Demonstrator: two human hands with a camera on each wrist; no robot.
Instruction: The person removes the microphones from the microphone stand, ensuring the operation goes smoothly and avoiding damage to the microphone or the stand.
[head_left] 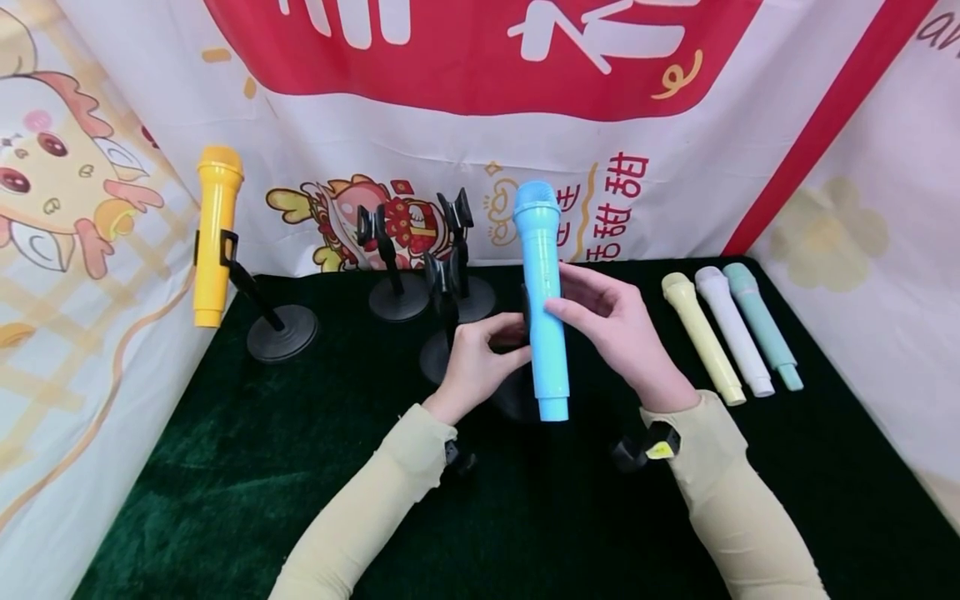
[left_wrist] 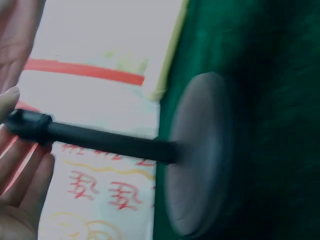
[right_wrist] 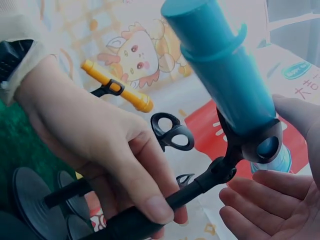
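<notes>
A blue microphone (head_left: 543, 283) stands nearly upright in front of me, its head at the top. In the right wrist view it sits in the black clip (right_wrist: 250, 145) of a microphone stand. My left hand (head_left: 480, 358) grips that stand's stem (right_wrist: 200, 182) below the clip, thumb across it. The stand's round base (left_wrist: 200, 155) shows blurred in the left wrist view; in the head view it is partly hidden behind the microphone. My right hand (head_left: 615, 325) holds the microphone from the right, thumb on its body and fingers behind, the lower fingers extended.
On the left, a yellow microphone (head_left: 213, 242) rests in its own stand (head_left: 281, 333). Three stands without microphones, one with its base here (head_left: 397, 297), are at the back middle. Pale yellow (head_left: 701, 337), white (head_left: 735, 329) and green (head_left: 762, 325) microphones lie on the right of the dark green cloth (head_left: 247, 483).
</notes>
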